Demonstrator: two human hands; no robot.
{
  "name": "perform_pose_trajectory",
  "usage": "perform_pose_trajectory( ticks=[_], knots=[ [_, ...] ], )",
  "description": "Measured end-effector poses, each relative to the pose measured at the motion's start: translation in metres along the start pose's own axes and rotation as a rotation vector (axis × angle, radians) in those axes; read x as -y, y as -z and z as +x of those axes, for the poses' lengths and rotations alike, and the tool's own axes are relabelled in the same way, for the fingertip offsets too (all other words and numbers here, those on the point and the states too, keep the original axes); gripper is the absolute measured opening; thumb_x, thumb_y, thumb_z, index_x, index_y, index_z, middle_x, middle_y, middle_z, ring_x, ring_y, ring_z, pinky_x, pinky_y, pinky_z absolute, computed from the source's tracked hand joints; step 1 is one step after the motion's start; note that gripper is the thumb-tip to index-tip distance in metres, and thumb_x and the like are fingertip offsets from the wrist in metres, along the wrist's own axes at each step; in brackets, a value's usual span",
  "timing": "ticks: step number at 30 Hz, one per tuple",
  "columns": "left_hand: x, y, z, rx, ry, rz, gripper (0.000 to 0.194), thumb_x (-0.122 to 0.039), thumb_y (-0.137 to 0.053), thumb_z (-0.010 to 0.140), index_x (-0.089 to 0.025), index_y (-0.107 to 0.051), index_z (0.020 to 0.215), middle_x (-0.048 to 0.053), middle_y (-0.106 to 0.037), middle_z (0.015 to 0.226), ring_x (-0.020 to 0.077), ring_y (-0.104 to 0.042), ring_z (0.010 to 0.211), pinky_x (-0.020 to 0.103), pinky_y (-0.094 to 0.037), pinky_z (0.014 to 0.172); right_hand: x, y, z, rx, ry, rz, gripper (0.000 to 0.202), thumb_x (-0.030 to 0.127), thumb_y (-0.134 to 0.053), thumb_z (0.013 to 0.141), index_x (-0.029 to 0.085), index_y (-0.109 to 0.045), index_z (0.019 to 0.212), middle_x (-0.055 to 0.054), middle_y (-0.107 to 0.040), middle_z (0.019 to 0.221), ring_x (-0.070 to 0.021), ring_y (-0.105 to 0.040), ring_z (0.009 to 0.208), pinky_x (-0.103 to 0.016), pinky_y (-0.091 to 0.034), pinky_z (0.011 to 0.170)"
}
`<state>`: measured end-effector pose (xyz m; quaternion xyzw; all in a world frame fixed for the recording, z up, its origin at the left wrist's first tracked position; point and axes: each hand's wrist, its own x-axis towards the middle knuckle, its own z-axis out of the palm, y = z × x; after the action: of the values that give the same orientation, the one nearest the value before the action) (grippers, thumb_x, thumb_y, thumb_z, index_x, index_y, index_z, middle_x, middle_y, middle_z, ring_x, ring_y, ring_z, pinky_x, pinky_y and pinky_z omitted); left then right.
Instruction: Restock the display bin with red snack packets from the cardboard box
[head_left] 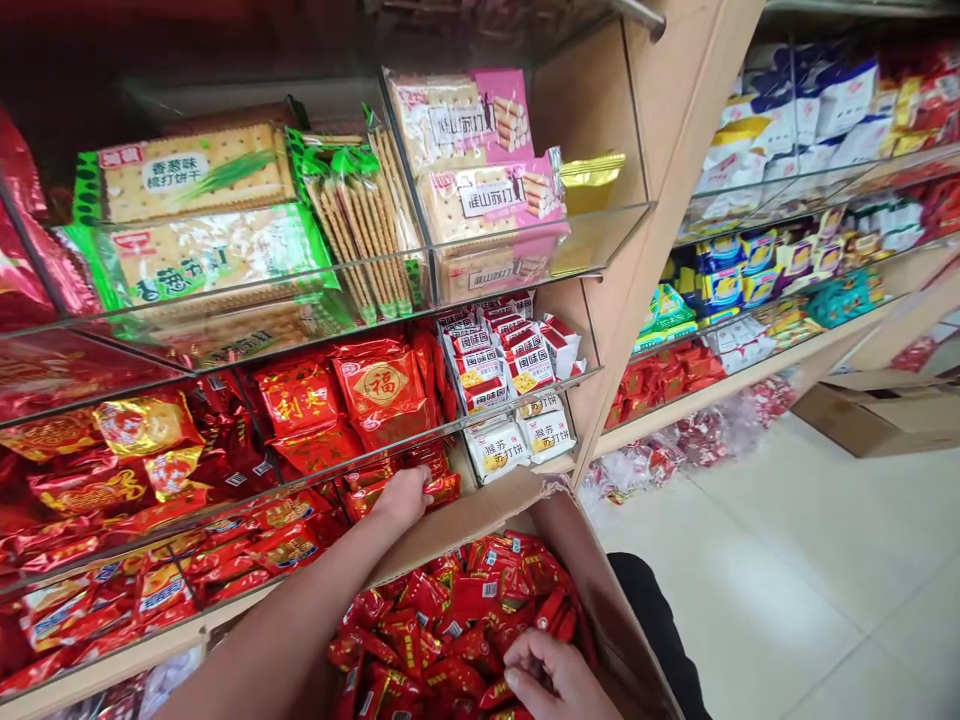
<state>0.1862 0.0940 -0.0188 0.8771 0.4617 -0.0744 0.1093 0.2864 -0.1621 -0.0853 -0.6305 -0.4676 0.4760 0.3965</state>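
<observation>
My left hand reaches over the box edge to the lower shelf, its fingers closed at a red snack packet among others like it. Part of its grip is hidden. My right hand is low over the open cardboard box, with curled fingers; whether anything is in them does not show. Small red wrapped packets with gold print fill the box. Just above my left hand, larger red packets stand in a clear-fronted compartment.
Cracker packs and pink-wrapped crackers fill the upper shelf. White biscuit packets sit right of my left hand. Clear dividers edge the compartments. Another cardboard box lies on the tiled floor to the right.
</observation>
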Motion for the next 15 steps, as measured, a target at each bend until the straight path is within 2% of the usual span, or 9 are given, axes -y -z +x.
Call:
perform_pose_trajectory(
  ticks=[5, 7, 10, 15],
  knots=[
    [-0.005, 0.002, 0.002, 0.060, -0.024, 0.094, 0.024, -0.022, -0.065, 0.062, -0.015, -0.058, 0.084, 0.011, -0.055, 0.099, 0.0241, -0.053, 0.094, 0.031, -0.040, 0.074, -0.017, -0.001, 0.000, 0.021, -0.047, 0.022, 0.014, 0.025, -0.046, 0.070, 0.014, -0.054, 0.073, -0.001, -0.048, 0.063, -0.0126, -0.045, 0.060, -0.022, -0.036, 0.057],
    [-0.008, 0.004, 0.004, 0.091, -0.029, 0.103, 0.022, -0.026, -0.063, 0.065, -0.016, -0.059, 0.084, 0.010, -0.056, 0.099, 0.0220, -0.053, 0.093, 0.030, -0.040, 0.076, -0.020, -0.001, 0.000, 0.025, -0.062, 0.039, 0.016, 0.027, -0.046, 0.071, 0.014, -0.054, 0.075, -0.001, -0.049, 0.063, -0.0130, -0.047, 0.061, -0.022, -0.037, 0.058],
    [-0.009, 0.005, 0.008, 0.165, -0.021, 0.112, 0.015, -0.028, -0.058, 0.073, -0.015, -0.059, 0.080, 0.006, -0.059, 0.087, 0.0165, -0.056, 0.083, 0.030, -0.043, 0.074, -0.023, -0.001, 0.001, 0.021, -0.077, 0.060, 0.017, 0.028, -0.046, 0.072, 0.014, -0.053, 0.076, -0.001, -0.050, 0.064, -0.0131, -0.047, 0.061, -0.022, -0.038, 0.058],
    [-0.006, 0.009, 0.017, 0.231, -0.004, 0.150, 0.022, -0.032, -0.051, 0.080, -0.013, -0.056, 0.089, 0.004, -0.059, 0.091, 0.0154, -0.056, 0.084, 0.036, -0.045, 0.075, -0.024, -0.002, 0.003, 0.010, -0.093, 0.051, 0.014, 0.027, -0.046, 0.072, 0.015, -0.053, 0.074, 0.000, -0.049, 0.062, -0.0127, -0.047, 0.061, -0.022, -0.038, 0.059]
  ],
)
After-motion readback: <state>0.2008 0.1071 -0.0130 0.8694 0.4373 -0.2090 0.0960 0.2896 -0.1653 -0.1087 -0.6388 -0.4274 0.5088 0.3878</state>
